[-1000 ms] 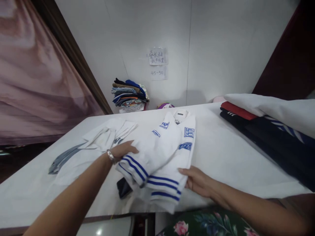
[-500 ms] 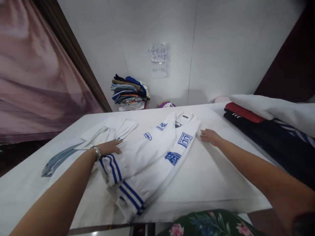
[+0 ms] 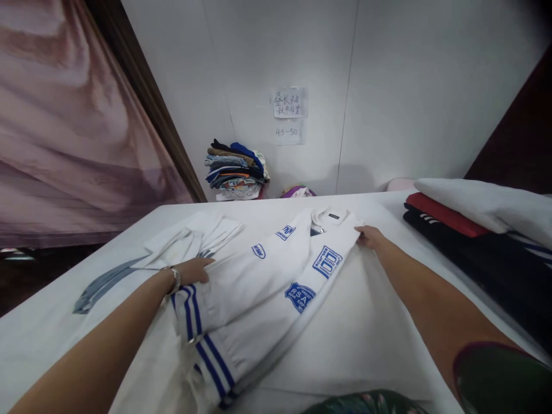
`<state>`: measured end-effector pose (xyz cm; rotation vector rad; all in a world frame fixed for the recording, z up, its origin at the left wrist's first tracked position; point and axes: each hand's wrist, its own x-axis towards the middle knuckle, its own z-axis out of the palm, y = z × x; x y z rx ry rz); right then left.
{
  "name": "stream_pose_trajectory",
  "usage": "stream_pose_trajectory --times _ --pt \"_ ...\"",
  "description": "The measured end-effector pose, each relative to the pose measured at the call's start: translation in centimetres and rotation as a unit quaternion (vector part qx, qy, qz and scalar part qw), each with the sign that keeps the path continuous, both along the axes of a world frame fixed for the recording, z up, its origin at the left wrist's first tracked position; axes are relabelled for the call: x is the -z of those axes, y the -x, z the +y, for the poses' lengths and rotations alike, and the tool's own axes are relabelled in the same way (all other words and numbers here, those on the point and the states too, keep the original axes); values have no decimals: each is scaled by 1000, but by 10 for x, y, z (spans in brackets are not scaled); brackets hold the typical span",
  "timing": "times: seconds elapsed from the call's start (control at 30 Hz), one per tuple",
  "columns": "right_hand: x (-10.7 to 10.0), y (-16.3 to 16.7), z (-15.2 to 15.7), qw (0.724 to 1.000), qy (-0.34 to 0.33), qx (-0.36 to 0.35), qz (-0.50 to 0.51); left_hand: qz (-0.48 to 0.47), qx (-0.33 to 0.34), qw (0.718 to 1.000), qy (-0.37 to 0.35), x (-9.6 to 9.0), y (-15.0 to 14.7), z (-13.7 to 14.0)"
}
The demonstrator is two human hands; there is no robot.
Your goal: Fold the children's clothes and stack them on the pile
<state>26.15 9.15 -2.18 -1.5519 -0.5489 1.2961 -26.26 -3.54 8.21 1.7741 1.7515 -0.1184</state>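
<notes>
A white jacket [image 3: 263, 282] with blue lettered patches and blue-striped cuffs lies at a slant across the table, its collar at the far end. My left hand [image 3: 194, 271], a metal bracelet at the wrist, is closed on the jacket's left side just above a striped cuff. At the far right, the fingers of my right hand [image 3: 369, 236] pinch the jacket's edge beside the collar. Just left of the jacket lies a rumpled white garment [image 3: 181, 244] with a grey-blue part [image 3: 103, 283] stretching toward the table's left side.
On the right are stacked folded clothes: dark [image 3: 466, 259], red [image 3: 448, 215] and white [image 3: 487, 198]. A tall pile of folded clothes [image 3: 237, 169] stands beyond the white table's [image 3: 366, 322] far edge. Handwritten paper signs [image 3: 290, 103] hang on the wall, and a pink curtain [image 3: 77, 115] hangs left.
My right hand has come onto the jacket's edge near the collar and pinched it. The striped cuffs have shifted left and nearer to me. The view has tilted slightly.
</notes>
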Motion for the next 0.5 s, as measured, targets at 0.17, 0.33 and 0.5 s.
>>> stream_pose_trajectory --times 0.17,0.33,0.5 --pt "3 -57 -68 998 -50 34 23 63 63 996 -19 -17 -35 27" --pt "20 -125 -203 992 -67 105 27 135 169 976 -38 -14 -97 90" --pt "21 -138 -299 992 -9 128 -9 191 228 953 -61 27 -154 141"
